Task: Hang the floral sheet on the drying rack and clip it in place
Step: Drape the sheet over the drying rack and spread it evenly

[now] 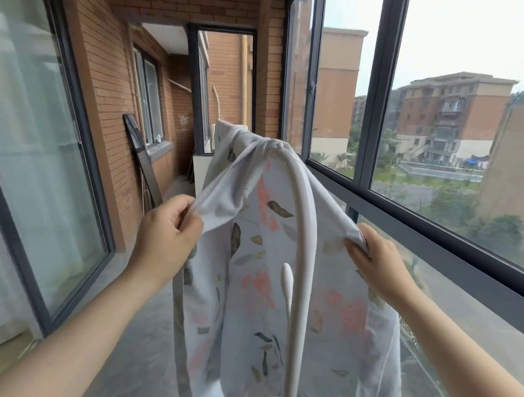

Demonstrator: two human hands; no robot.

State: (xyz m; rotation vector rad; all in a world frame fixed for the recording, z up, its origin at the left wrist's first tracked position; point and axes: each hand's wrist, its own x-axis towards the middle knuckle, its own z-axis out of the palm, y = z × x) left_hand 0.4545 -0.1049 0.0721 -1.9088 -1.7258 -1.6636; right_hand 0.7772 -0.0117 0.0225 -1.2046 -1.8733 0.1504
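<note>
Left hand [165,233] and right hand [376,262] pinch the floral sheet [259,289], hiding most of the drying rack [305,226].

Only two arms and hands of the person show. The left hand [165,230] and the right hand [376,262] are bare. Both forearms are bare too, from the wrists down to the picture's lower edge. The left forearm [79,329] looks broad and long, widening toward the lower left corner where the wide lens stretches it. The right forearm [453,340] looks slimmer and shorter. The fingers [182,214] are smooth and rounded, and the knuckles show as soft ridges on the left hand. The nails are too small to make out.
</note>
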